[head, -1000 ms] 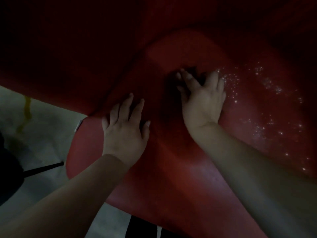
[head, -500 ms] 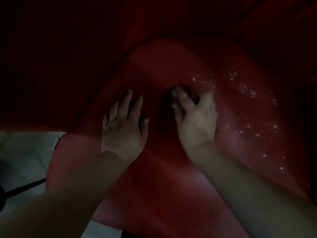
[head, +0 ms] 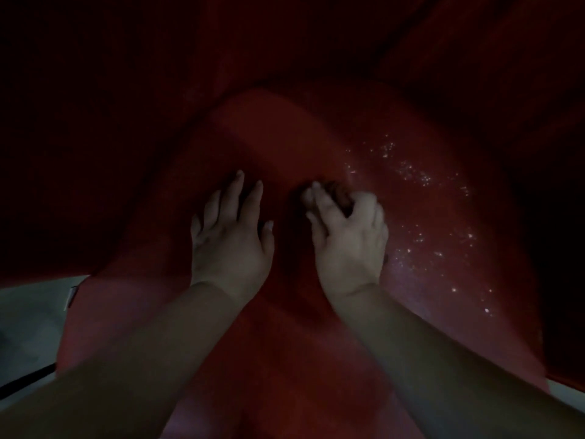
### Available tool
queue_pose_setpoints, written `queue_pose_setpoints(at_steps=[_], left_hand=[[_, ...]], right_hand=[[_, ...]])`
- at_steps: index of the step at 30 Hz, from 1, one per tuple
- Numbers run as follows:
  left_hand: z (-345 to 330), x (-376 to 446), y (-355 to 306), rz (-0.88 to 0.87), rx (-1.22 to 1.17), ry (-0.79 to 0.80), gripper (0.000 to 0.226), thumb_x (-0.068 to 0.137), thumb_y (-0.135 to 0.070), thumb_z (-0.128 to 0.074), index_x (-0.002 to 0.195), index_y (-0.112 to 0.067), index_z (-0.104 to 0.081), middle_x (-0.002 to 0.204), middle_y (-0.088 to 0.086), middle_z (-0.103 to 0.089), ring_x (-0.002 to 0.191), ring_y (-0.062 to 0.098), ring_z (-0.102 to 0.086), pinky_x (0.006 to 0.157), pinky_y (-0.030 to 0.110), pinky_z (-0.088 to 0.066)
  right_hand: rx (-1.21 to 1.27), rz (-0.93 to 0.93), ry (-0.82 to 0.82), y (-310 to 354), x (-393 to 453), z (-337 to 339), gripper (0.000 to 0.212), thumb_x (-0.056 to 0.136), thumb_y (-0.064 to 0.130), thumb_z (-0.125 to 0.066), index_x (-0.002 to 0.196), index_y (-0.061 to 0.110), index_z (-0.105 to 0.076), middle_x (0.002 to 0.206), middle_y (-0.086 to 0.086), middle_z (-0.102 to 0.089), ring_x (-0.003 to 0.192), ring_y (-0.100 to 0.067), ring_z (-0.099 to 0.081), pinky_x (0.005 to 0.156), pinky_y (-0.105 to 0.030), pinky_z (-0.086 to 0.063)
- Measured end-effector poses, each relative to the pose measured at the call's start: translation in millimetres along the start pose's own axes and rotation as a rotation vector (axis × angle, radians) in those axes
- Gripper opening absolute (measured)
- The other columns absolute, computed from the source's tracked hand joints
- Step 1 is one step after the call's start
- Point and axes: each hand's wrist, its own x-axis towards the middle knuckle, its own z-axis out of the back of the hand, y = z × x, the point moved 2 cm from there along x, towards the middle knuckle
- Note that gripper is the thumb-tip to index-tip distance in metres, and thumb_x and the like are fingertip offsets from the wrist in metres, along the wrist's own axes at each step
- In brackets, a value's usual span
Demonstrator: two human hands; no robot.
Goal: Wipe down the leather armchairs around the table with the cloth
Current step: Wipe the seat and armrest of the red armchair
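We lean over the red armchair (head: 285, 359) in dim light, both hands down on its seat. Our left hand (head: 232, 245) lies flat on the leather, fingers straight and slightly spread, holding nothing. Our right hand (head: 348, 242), just beside it, has its fingers curled around a dark cloth (head: 340, 193) and presses it against the seat; only a small bunched part of the cloth shows past the fingertips, and the picture is too dark and blurred to tell more of it. To the right of that hand, small bright droplets (head: 418, 217) speckle the leather. The chair's back rises dark behind the hands. A pale floor (head: 28, 315) shows at the lower left, past the seat's edge.
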Motion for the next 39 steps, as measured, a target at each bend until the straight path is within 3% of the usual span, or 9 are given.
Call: queue_pose_setpoints(at_steps=[5, 10, 16, 19, 22, 26, 30, 35, 39], left_hand=[[-3, 2, -6, 0.014, 0.043, 0.025, 0.061, 0.091, -0.039, -0.043, 0.149, -0.025, -0.029, 0.159, -0.001, -0.017, 0.140, 0.025, -0.018, 0.109, 0.053, -0.023], [-3, 3, -12, 0.005, 0.047, 0.032, 0.060, 0.092, -0.039, -0.043, 0.149, -0.025, -0.027, 0.159, -0.002, -0.015, 0.140, 0.022, -0.014, 0.110, 0.051, -0.021], [-2, 16, -35, -0.047, 0.068, 0.062, 0.061, 0.092, -0.039, -0.041, 0.149, -0.028, -0.025, 0.159, -0.003, -0.012, 0.140, 0.020, -0.010, 0.110, 0.051, -0.021], [-5, 21, -44, -0.051, 0.074, 0.063, 0.060, 0.093, -0.040, -0.038, 0.150, -0.028, -0.023, 0.160, -0.004, -0.011, 0.139, 0.018, -0.007, 0.111, 0.052, -0.020], [-6, 25, -48, -0.049, 0.072, 0.073, 0.060, 0.093, -0.040, -0.038, 0.150, -0.028, -0.022, 0.160, -0.004, -0.009, 0.141, 0.019, -0.008, 0.111, 0.053, -0.018], [-5, 29, -56, -0.051, 0.055, 0.073, 0.060, 0.093, -0.039, -0.041, 0.150, -0.027, -0.025, 0.160, -0.004, -0.011, 0.139, 0.017, -0.007, 0.111, 0.053, -0.018], [-7, 31, -61, -0.078, 0.068, 0.064, 0.060, 0.092, -0.038, -0.042, 0.149, -0.026, -0.028, 0.159, -0.003, -0.015, 0.140, 0.020, -0.012, 0.110, 0.054, -0.020], [-12, 32, -67, -0.068, 0.062, 0.049, 0.059, 0.093, -0.035, -0.044, 0.148, -0.024, -0.029, 0.159, -0.002, -0.016, 0.141, 0.021, -0.013, 0.109, 0.057, -0.021], [-11, 30, -76, -0.073, 0.064, 0.070, 0.059, 0.093, -0.035, -0.044, 0.149, -0.023, -0.028, 0.159, 0.000, -0.015, 0.142, 0.023, -0.013, 0.109, 0.058, -0.020]], right_hand=[[-0.027, 0.235, 0.097, -2, 63, -7, 0.041, 0.093, 0.034, -0.059, 0.134, 0.035, -0.055, 0.117, -0.013, -0.051, 0.104, -0.033, -0.049, 0.085, -0.046, -0.045], [-0.047, -0.145, -0.035, -34, 72, 1, 0.041, 0.094, 0.039, -0.056, 0.135, 0.040, -0.054, 0.120, -0.011, -0.048, 0.108, -0.030, -0.047, 0.090, -0.046, -0.044], [-0.044, 0.123, 0.023, -34, 66, 6, 0.038, 0.093, 0.035, -0.061, 0.131, 0.032, -0.059, 0.116, -0.015, -0.053, 0.101, -0.034, -0.052, 0.081, -0.046, -0.045], [-0.063, -0.017, 0.029, -60, 119, 4, 0.039, 0.094, 0.039, -0.054, 0.133, 0.036, -0.056, 0.124, -0.013, -0.047, 0.112, -0.034, -0.045, 0.091, -0.043, -0.040], [-0.036, -0.174, -0.031, -77, 106, 12, 0.041, 0.094, 0.039, -0.055, 0.135, 0.039, -0.054, 0.122, -0.011, -0.047, 0.110, -0.030, -0.046, 0.092, -0.038, -0.038], [0.008, -0.138, -0.017, -69, 36, 24, 0.041, 0.089, 0.031, -0.066, 0.130, 0.034, -0.060, 0.112, -0.015, -0.053, 0.097, -0.033, -0.053, 0.081, -0.045, -0.047], [-0.028, -0.008, 0.037, -79, 72, 23, 0.038, 0.092, 0.036, -0.061, 0.130, 0.036, -0.059, 0.115, -0.013, -0.051, 0.102, -0.032, -0.050, 0.085, -0.044, -0.044], [-0.027, -0.307, -0.054, -114, 113, 23, 0.040, 0.094, 0.041, -0.055, 0.134, 0.041, -0.053, 0.123, -0.007, -0.046, 0.112, -0.028, -0.045, 0.094, -0.041, -0.040], [0.030, -0.269, -0.076, -95, 37, 33, 0.043, 0.090, 0.033, -0.063, 0.132, 0.036, -0.058, 0.116, -0.012, -0.050, 0.103, -0.031, -0.050, 0.087, -0.046, -0.045]])
